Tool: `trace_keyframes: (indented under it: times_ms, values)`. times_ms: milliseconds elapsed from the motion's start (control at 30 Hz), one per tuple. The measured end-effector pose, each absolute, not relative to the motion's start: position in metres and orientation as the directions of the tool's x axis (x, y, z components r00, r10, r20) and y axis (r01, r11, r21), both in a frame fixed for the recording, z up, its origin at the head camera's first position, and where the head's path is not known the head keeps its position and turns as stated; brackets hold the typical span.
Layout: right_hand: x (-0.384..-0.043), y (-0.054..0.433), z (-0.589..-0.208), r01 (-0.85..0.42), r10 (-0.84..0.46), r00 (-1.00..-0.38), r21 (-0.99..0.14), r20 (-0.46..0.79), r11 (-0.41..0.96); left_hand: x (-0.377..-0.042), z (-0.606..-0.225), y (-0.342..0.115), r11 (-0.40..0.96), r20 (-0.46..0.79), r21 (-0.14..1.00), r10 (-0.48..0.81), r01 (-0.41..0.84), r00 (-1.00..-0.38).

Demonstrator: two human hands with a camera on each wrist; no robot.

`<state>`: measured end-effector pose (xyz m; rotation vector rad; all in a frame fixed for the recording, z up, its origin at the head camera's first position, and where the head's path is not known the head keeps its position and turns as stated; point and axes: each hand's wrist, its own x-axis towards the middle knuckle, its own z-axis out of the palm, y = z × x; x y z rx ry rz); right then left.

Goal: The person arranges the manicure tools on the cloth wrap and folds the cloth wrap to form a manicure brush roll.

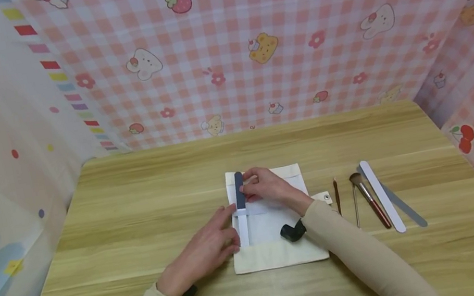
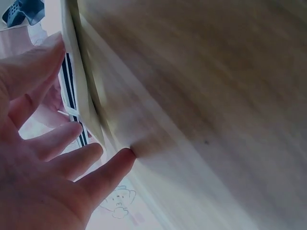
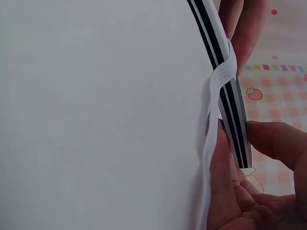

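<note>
A white cloth roll lies spread on the table, with a white elastic band running across it. Near its left edge, a nail file, dark above and white below, passes under the band. In the right wrist view the file shows edge-on, striped black and white, with the band looped over it. My right hand pinches its upper end between thumb and fingers. My left hand rests at the cloth's left edge, fingers extended, fingertips right at the band and file.
Right of the cloth lie a thin brown pointed tool, a slim metal rod, a brush, a white nail file and a grey one. A snap tab sticks out from the cloth's right side.
</note>
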<state>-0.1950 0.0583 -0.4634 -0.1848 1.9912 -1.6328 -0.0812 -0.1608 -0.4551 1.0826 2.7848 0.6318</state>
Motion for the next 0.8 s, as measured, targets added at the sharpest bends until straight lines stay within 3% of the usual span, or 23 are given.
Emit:
trace_keyframes:
  times_ms: [367, 800]
  values:
    - [-0.1928, 0.0619, -0.4616, 0.236, -0.498, -0.796, -0.934, -0.345, 0.270, -0.0809, -0.4545, -0.1614, 0.670, 0.068, 0.425, 0.647, 0.609, -0.760]
    - [-0.1895, 0.0612, -0.4595, 0.266, -0.498, -0.777, -0.918, -0.384, 0.294, -0.0812, -0.4576, -0.1628, 0.646, 0.116, 0.396, 0.670, 0.653, -0.733]
